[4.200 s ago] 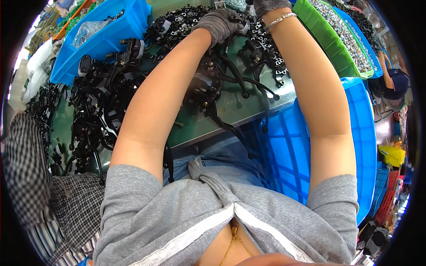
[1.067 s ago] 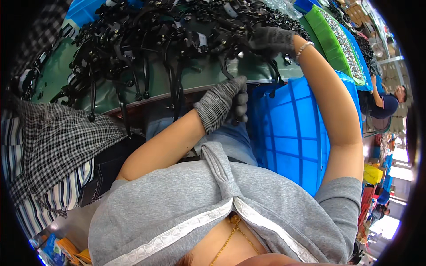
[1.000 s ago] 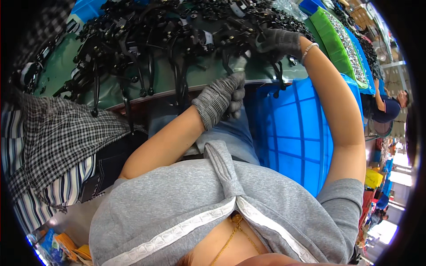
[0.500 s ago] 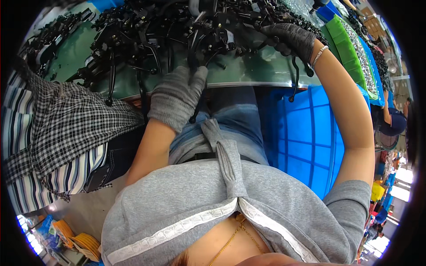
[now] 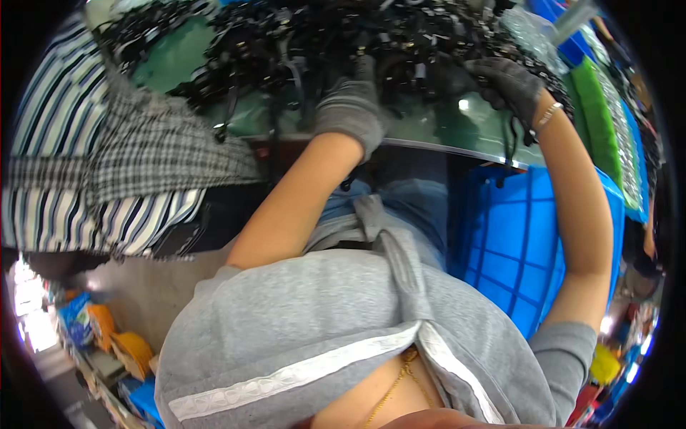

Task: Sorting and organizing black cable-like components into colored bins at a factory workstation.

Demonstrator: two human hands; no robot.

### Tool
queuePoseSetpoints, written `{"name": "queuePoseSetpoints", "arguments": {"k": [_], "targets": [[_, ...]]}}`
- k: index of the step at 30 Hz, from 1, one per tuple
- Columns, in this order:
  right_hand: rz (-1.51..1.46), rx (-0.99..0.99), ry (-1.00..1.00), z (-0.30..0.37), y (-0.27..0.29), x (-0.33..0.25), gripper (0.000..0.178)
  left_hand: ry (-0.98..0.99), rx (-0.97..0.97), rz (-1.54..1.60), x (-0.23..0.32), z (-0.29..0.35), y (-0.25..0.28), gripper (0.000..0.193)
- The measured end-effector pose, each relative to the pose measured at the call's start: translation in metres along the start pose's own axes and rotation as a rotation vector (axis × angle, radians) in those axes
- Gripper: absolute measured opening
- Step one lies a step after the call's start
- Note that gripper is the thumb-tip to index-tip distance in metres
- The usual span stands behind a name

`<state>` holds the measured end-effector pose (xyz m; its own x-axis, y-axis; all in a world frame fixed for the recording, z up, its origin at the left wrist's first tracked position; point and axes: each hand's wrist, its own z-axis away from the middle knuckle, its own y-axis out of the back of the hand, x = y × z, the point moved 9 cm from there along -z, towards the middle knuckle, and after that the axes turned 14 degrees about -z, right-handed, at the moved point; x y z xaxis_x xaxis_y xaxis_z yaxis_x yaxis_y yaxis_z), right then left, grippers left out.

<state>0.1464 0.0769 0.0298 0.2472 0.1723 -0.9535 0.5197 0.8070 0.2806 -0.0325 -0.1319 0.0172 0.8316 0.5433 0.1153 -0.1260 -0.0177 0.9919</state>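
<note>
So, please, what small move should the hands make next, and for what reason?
Perhaps the left hand should close gently on one of the piled black parts: it is at their near edge, while the right hand is farther right, beside the same pile. Blur hides whether either hand grips anything, so gentle contact seems safer.

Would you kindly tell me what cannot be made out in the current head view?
All in the head view:
Left hand: blurred against the black parts; its grip is unclear.
Right hand: dark and blurred; its grip is unclear.
Black parts: cut off by the upper edge.
Blue crate: partly hidden behind the right forearm.
</note>
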Motion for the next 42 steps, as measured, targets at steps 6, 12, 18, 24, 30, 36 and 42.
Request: {"name": "queuePoseSetpoints", "arguments": {"k": [6,12,18,24,30,36,42], "targets": [[-0.065,0.115,-0.452,0.014,0.004,-0.001,0.026,-0.024,0.05,0.136,-0.005,-0.007,-0.001,0.096],[-0.073,0.129,-0.295,0.006,-0.002,-0.006,0.024,-0.08,0.046,0.494,-0.022,0.001,-0.019,0.092],[-0.108,-0.002,-0.324,-0.001,0.001,0.005,0.02,-0.28,0.249,0.608,-0.014,0.021,0.022,0.088],[-0.141,0.028,-0.313,-0.004,0.009,0.008,0.026,-0.226,0.355,0.782,-0.043,-0.027,0.081,0.085],[-0.156,0.145,-0.295,0.004,0.012,-0.004,0.023,0.067,0.585,0.547,-0.117,-0.085,0.13,0.086],[-0.198,0.424,-0.006,0.002,0.024,-0.019,0.02,0.321,0.507,0.073,-0.151,-0.11,0.129,0.092],[-0.116,0.306,0.11,0.003,-0.004,-0.055,0.033,0.316,0.578,0.03,-0.135,-0.116,0.121,0.097]]}}
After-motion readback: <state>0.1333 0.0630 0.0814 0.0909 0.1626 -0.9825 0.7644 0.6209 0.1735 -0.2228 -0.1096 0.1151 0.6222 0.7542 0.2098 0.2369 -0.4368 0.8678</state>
